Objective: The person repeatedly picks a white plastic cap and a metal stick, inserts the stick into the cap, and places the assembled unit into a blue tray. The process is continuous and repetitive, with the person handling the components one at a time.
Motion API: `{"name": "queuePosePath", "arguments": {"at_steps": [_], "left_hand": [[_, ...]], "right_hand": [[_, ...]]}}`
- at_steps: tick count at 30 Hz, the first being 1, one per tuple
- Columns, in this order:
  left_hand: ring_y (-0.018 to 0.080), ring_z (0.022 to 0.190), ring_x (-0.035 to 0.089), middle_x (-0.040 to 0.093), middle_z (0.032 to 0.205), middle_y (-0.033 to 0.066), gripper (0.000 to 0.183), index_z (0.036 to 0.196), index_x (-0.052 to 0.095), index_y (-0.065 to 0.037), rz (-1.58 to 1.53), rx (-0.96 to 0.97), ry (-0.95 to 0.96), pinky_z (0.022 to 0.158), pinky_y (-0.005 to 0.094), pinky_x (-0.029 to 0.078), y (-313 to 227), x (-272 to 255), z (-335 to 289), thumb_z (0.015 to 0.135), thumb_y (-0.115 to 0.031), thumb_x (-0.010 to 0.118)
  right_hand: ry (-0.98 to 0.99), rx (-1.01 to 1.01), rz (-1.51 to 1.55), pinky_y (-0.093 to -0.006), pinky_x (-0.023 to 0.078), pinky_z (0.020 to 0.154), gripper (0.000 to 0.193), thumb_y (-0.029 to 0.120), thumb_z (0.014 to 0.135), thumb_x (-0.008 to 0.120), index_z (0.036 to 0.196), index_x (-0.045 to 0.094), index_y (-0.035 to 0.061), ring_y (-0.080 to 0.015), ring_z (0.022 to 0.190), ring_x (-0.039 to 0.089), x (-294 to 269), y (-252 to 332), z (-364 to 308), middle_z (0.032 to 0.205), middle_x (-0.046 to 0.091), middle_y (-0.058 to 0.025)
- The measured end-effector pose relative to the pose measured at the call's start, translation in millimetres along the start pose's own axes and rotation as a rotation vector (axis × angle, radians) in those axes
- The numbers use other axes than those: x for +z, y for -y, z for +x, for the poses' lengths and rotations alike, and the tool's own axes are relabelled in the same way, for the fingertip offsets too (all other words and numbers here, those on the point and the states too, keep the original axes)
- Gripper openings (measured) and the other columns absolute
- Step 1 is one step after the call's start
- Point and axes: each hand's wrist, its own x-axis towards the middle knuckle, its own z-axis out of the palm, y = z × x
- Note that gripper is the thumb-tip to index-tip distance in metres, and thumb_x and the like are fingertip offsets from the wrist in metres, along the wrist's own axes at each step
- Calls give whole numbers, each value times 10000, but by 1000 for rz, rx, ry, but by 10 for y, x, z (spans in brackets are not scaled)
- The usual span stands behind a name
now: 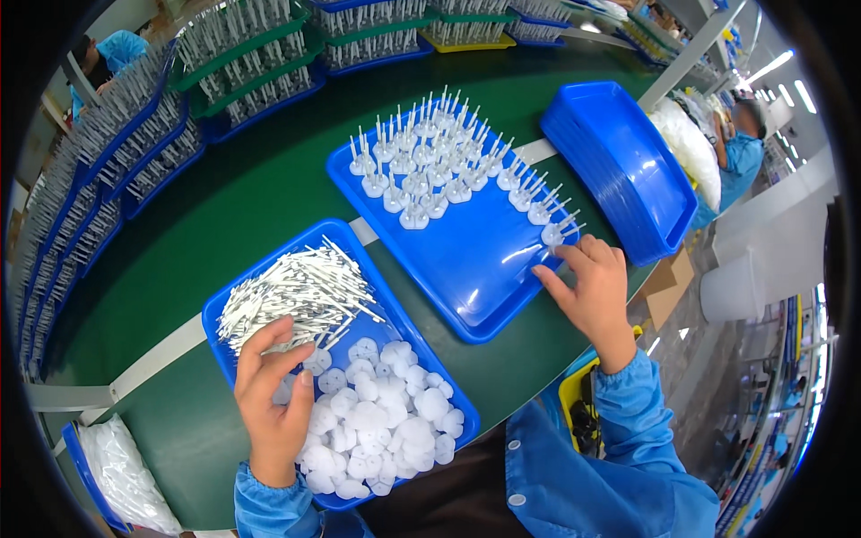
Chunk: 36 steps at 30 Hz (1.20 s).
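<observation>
My left hand (274,403) hovers over a blue tray (213,311), thumb and fingers curved and apart, with nothing seen between them. This tray holds a heap of thin white sticks (296,291) at its far end and a pile of translucent white flower-shaped discs (386,417) at its near end. My right hand (594,291) is at the right edge of a second blue tray (448,269). Its thumb and index finger are spread beside the nearest upright piece (552,235), a stick on a disc base. Several such pieces stand in rows across that tray's far part.
Nested blue trays (619,170) stand at the right. Stacked blue and green trays of upright pieces line the far and left table edges (242,63). A clear bag of white parts (126,475) lies lower left. A yellow bin (574,394) is below the table edge. Other people work farther off.
</observation>
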Motion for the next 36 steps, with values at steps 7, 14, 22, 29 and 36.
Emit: {"name": "queuePosePath", "arguments": {"at_steps": [7,14,22,29,36], "left_hand": [[342,1194,730,742,1334,187,335,1191,805,-4,140,55,75,1034,428,579,-56,-210,40,866,59,756],[263,987,736,788,1164,147,306,1185,810,-5,126,-1,35,911,365,580,55,-335,44,885,38,768],[291,919,718,760,1068,60,445,1227,813,-88,434,188,144,814,396,599,-25,-217,112,790,-79,897],[256,926,717,685,1087,47,404,1192,811,-80,417,-18,253,795,373,594,-10,-210,41,799,-18,880],[179,1057,740,724,1194,50,274,1196,786,-58,-249,-214,-125,773,300,619,134,-203,7,933,13,816]], "right_hand": [[37,19,71,-449,476,873,338,330,934,843,1159,813,79,-318,932,692,150,24,-148,972,714,-104],[73,-49,29,-406,462,770,154,156,913,841,1042,809,80,-271,759,631,-84,192,-253,850,657,-52],[55,-883,426,-373,500,832,121,126,841,753,959,778,120,-219,900,680,219,1900,598,962,733,-23],[214,-949,213,-386,503,908,118,119,855,723,959,778,114,-199,985,703,452,2049,751,933,745,-22],[367,-529,752,-414,500,861,240,107,739,840,957,741,101,-234,864,729,268,2041,801,889,753,-34]]}}
